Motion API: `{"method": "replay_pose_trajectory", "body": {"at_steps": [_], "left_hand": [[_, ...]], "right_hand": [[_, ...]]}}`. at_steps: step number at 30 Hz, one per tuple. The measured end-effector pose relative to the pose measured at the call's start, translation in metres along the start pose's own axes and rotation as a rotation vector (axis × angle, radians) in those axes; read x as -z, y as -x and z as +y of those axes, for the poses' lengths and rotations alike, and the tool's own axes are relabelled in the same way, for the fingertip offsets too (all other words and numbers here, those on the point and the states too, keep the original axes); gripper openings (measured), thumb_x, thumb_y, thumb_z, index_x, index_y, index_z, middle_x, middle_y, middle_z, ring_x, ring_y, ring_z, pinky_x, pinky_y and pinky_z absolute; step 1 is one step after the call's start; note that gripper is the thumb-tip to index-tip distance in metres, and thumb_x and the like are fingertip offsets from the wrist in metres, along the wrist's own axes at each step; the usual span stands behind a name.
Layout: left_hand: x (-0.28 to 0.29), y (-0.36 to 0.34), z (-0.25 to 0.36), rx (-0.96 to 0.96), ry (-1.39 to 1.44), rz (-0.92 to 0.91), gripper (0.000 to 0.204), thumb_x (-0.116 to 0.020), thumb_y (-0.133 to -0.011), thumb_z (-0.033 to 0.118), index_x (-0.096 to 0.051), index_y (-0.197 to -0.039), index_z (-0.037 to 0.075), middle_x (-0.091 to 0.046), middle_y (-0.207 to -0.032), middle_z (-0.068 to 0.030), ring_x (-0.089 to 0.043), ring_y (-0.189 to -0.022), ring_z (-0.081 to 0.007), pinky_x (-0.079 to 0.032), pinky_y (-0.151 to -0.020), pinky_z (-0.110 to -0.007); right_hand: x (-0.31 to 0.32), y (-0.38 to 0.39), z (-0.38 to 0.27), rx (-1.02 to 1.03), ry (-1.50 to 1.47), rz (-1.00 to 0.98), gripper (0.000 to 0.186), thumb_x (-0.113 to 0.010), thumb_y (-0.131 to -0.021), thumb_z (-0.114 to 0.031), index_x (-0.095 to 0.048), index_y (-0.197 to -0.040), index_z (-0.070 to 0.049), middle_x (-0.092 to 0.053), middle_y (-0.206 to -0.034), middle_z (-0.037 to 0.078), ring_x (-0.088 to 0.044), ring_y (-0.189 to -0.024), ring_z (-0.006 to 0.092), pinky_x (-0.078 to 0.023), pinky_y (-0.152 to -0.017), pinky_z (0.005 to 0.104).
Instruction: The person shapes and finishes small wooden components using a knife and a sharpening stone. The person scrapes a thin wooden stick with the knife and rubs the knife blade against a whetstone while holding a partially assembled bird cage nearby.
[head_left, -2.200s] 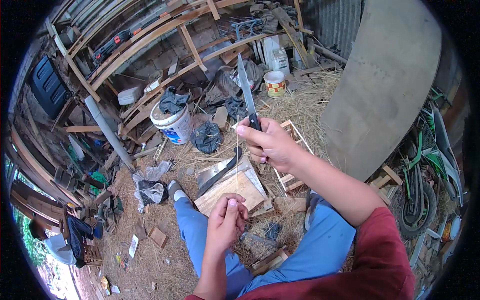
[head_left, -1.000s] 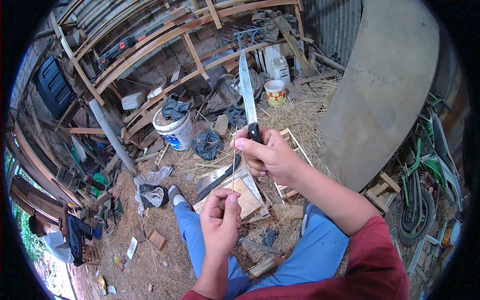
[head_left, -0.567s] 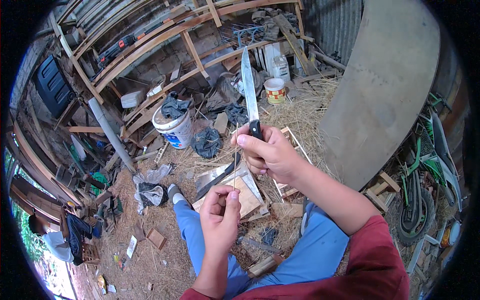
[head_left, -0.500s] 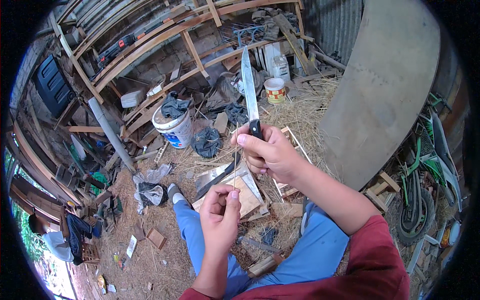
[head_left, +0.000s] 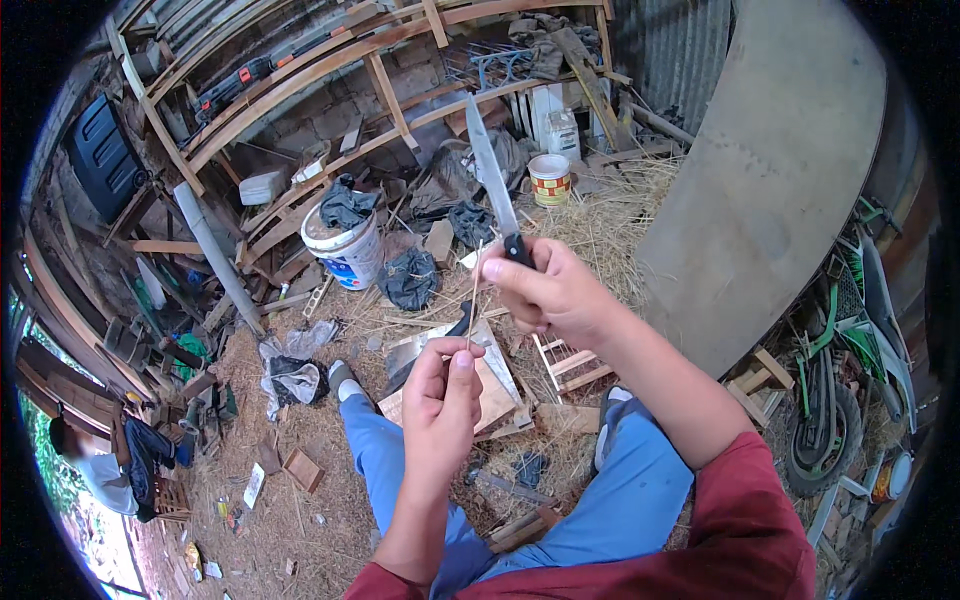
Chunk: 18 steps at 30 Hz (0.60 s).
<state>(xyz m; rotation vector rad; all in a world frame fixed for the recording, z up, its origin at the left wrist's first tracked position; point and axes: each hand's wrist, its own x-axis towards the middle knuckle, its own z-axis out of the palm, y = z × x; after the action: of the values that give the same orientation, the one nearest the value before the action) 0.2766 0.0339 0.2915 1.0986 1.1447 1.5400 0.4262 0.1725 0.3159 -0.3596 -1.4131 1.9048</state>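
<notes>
My right hand (head_left: 556, 292) is closed around the black handle of a knife (head_left: 491, 168), whose long blade points up and slightly left. Between the pinched thumb and fingers of my left hand (head_left: 442, 405) is a thin wooden stick (head_left: 476, 288), held nearly upright. Its upper part runs past my right thumb and index fingertip; whether they touch it, I cannot tell. Below my hands, a wooden board (head_left: 497, 402) lies on the floor. On it rests a black-handled tool (head_left: 462, 322) with a wide dark blade, partly hidden by my left hand.
Straw and wood scraps cover the floor. Ahead stand a white bucket (head_left: 345, 250) and a smaller yellow-and-red one (head_left: 550, 180). A small slatted wooden frame (head_left: 575, 368) lies near my right foot. A large sheet (head_left: 765, 190) leans at right, above a small bike (head_left: 825, 420). Another person (head_left: 105, 465) sits at far left.
The knife has tilted further left, and its blade has turned. The stick now leans slightly right at its top. My hands have shifted only a little, and the view has moved slightly.
</notes>
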Motion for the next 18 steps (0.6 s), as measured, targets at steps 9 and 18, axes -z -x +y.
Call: {"method": "replay_pose_trajectory", "body": {"at_steps": [9, 18], "left_hand": [[0.003, 0.0, -0.009, 0.008, -0.005, -0.011, 0.017, -0.052, -0.109, 0.02, -0.056, -0.109, 0.004, -0.04, -0.066, 0.008, -0.031, -0.053, 0.0001, -0.024, -0.044, -0.02], [-0.005, -0.023, -0.01, -0.025, -0.061, -0.005, 0.017, -0.052, -0.108, 0.02, -0.057, -0.104, 0.005, -0.044, -0.066, 0.0055, -0.034, -0.05, -0.0018, -0.027, -0.043, -0.02]], "right_hand": [[0.018, -0.013, 0.004, 0.101, 0.108, 0.116, 0.022, -0.064, -0.101, -0.024, -0.063, -0.107, -0.003, -0.041, -0.057, -0.007, -0.033, -0.046, 0.0029, -0.026, -0.043, 0.0229], [0.007, -0.018, 0.005, 0.142, 0.1, 0.112, 0.016, -0.066, -0.099, -0.019, -0.061, -0.103, -0.005, -0.042, -0.058, -0.007, -0.035, -0.045, 0.0031, -0.026, -0.042, 0.0236]]}}
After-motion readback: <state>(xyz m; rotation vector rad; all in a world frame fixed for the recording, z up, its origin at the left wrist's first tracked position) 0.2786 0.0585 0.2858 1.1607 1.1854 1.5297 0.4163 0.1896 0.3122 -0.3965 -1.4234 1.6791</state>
